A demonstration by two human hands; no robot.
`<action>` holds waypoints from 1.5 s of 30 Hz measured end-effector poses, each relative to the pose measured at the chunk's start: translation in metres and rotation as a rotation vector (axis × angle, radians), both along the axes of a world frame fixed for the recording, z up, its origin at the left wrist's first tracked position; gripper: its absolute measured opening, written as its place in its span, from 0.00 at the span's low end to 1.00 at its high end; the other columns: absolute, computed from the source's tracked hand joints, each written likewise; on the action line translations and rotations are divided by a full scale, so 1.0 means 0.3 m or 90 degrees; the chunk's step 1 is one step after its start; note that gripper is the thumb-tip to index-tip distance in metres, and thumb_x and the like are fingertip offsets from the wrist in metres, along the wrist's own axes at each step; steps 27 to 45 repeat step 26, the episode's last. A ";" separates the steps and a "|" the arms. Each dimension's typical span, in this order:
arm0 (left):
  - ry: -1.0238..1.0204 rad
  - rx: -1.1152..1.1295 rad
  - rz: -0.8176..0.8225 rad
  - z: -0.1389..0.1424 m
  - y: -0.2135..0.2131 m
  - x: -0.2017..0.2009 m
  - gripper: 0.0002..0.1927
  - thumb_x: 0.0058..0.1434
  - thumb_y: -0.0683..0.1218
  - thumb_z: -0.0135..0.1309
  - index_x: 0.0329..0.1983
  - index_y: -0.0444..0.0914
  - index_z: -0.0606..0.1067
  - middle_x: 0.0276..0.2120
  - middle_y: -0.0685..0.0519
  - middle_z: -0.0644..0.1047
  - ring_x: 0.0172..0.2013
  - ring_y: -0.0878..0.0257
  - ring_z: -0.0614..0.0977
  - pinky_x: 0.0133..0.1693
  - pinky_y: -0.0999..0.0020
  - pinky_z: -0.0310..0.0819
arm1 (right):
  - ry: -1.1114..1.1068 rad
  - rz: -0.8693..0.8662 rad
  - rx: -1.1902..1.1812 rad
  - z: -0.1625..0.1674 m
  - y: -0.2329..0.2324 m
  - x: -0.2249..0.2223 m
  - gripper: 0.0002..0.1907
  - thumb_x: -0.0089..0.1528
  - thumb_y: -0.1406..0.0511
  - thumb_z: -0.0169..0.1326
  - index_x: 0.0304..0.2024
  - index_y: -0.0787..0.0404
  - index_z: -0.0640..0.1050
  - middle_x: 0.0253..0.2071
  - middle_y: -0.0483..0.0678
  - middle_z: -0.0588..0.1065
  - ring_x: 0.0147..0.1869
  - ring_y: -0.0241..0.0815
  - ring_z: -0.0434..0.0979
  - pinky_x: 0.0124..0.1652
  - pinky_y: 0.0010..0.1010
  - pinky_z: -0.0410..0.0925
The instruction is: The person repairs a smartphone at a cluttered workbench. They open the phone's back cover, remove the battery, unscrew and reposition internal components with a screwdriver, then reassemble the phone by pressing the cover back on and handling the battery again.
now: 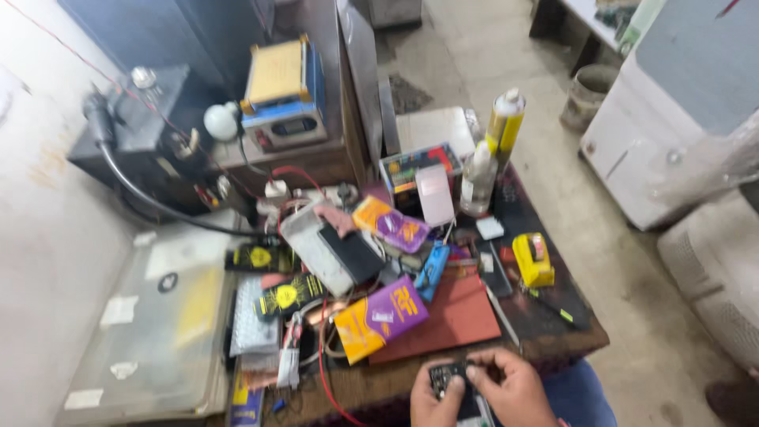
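Crowding the counter from left: red wire, orange-purple box, red mat; gripping a small dark phone at its near edge, left hand and right hand both closed on it, probably risking slipping, snagging.

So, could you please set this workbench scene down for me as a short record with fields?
Left hand: left hand grips a small dark device at the bench's near edge
Right hand: right hand holds the same device, fingers curled over its top
Just beyond: red mat, orange and purple packet
Right side: yellow box
Far side: spray can, clear bottle
Surface: cluttered wooden bench
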State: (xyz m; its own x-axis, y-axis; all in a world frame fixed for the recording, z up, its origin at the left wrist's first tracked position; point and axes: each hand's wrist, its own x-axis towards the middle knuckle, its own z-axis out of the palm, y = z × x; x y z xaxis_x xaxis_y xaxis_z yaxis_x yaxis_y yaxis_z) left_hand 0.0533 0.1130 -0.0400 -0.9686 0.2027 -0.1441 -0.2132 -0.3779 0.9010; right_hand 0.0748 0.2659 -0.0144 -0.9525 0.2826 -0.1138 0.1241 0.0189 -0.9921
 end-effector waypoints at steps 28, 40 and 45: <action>-0.161 0.044 -0.053 0.112 -0.069 0.115 0.19 0.67 0.36 0.52 0.61 0.34 0.69 0.47 0.51 0.78 0.44 0.65 0.79 0.50 0.67 0.76 | 0.603 0.054 0.674 0.674 0.306 -0.010 0.24 0.58 0.67 0.73 0.48 0.69 0.73 0.42 0.59 0.76 0.41 0.52 0.81 0.39 0.37 0.74; -0.161 0.044 -0.053 0.112 -0.069 0.115 0.19 0.67 0.36 0.52 0.61 0.34 0.69 0.47 0.51 0.78 0.44 0.65 0.79 0.50 0.67 0.76 | 0.603 0.054 0.674 0.674 0.306 -0.010 0.24 0.58 0.67 0.73 0.48 0.69 0.73 0.42 0.59 0.76 0.41 0.52 0.81 0.39 0.37 0.74; -0.161 0.044 -0.053 0.112 -0.069 0.115 0.19 0.67 0.36 0.52 0.61 0.34 0.69 0.47 0.51 0.78 0.44 0.65 0.79 0.50 0.67 0.76 | 0.603 0.054 0.674 0.674 0.306 -0.010 0.24 0.58 0.67 0.73 0.48 0.69 0.73 0.42 0.59 0.76 0.41 0.52 0.81 0.39 0.37 0.74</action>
